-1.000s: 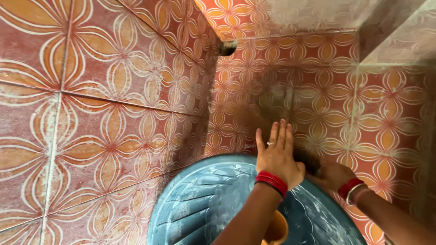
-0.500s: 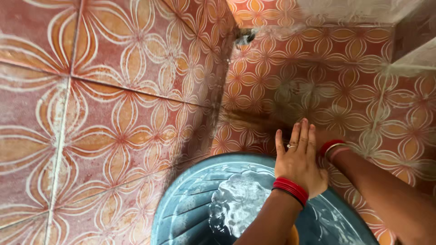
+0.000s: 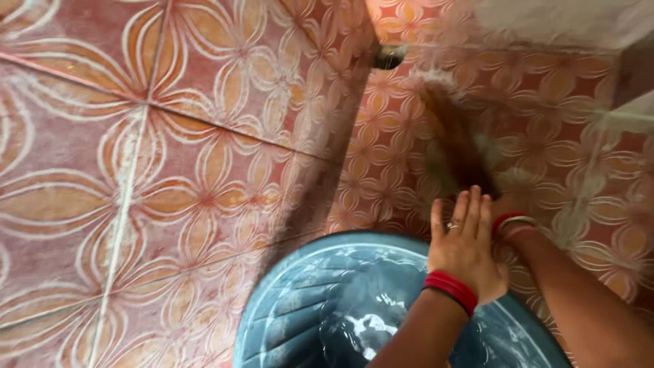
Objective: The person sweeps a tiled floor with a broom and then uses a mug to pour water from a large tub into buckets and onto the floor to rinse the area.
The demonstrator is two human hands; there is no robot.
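Home washroom: floral orange wall tiles (image 3: 170, 177), blue water tub (image 3: 313, 313).

No packages, labels, signs or screens appear anywhere in this view.

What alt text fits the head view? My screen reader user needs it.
A person's left hand presses flat against an orange floral-tiled wall while the right hand, mostly hidden behind it, scrubs with a blurred dark brush. Below is a blue tub of water.
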